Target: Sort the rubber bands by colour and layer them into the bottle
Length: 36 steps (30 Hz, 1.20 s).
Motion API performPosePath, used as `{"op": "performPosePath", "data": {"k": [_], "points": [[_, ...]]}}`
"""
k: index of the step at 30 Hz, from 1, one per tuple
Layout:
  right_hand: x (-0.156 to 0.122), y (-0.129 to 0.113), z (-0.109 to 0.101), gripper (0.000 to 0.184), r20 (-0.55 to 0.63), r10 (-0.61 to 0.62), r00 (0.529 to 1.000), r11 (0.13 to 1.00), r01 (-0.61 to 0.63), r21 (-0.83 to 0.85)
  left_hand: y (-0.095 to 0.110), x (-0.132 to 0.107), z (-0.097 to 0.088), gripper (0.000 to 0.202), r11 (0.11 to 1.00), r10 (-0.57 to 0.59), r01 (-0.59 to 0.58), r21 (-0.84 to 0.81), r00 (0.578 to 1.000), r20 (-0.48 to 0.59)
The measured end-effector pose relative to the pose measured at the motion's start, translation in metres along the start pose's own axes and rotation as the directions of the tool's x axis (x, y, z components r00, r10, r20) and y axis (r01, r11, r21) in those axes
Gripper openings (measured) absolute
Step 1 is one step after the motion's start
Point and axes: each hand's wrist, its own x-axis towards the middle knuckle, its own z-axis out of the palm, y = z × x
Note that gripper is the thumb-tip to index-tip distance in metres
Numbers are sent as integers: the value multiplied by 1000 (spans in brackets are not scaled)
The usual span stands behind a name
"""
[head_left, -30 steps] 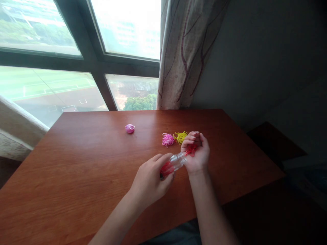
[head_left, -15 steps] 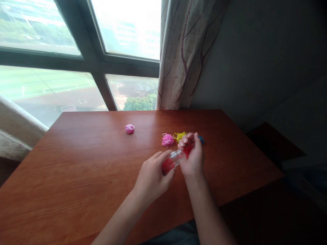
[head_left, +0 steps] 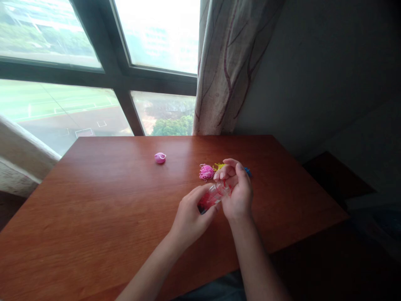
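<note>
My left hand [head_left: 191,215] is closed around a small clear bottle [head_left: 214,193], tilted with its mouth toward my right palm. Red rubber bands [head_left: 207,201] show through its wall. My right hand [head_left: 237,190] is cupped at the bottle's mouth, fingers curled, with a few red strands in the palm. Just beyond the hands lie a pile of pink rubber bands [head_left: 206,172] and a pile of yellow rubber bands [head_left: 218,167], the latter partly behind my right fingers. A bit of a blue pile [head_left: 247,171] shows past my right thumb.
A round pink object [head_left: 160,158] with a pale loop on top sits farther back on the brown wooden table [head_left: 103,200]. Behind the table are a window [head_left: 119,79] and a patterned curtain [head_left: 230,67]. A dark wall rises on the right.
More red now shows inside the bottle and less in my right palm. My right fingers have opened slightly and shifted over the yellow pile, hiding more of it.
</note>
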Motion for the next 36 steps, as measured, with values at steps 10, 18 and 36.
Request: {"op": "performPosePath", "data": {"k": [10, 18, 36], "points": [[13, -11, -14, 25, -29, 105, 994, 994, -104, 47, 4, -3, -9, 40, 989, 15, -29, 146, 995, 94], [13, -18, -12, 33, 110, 157, 981, 987, -161, 28, -2, -3, -7, 36, 999, -14, 18, -45, 995, 96], [19, -32, -113, 41, 448, 472, 759, -28, 521, -853, -21, -2, -37, 37, 930, -195, 183, -318, 981, -6]]}}
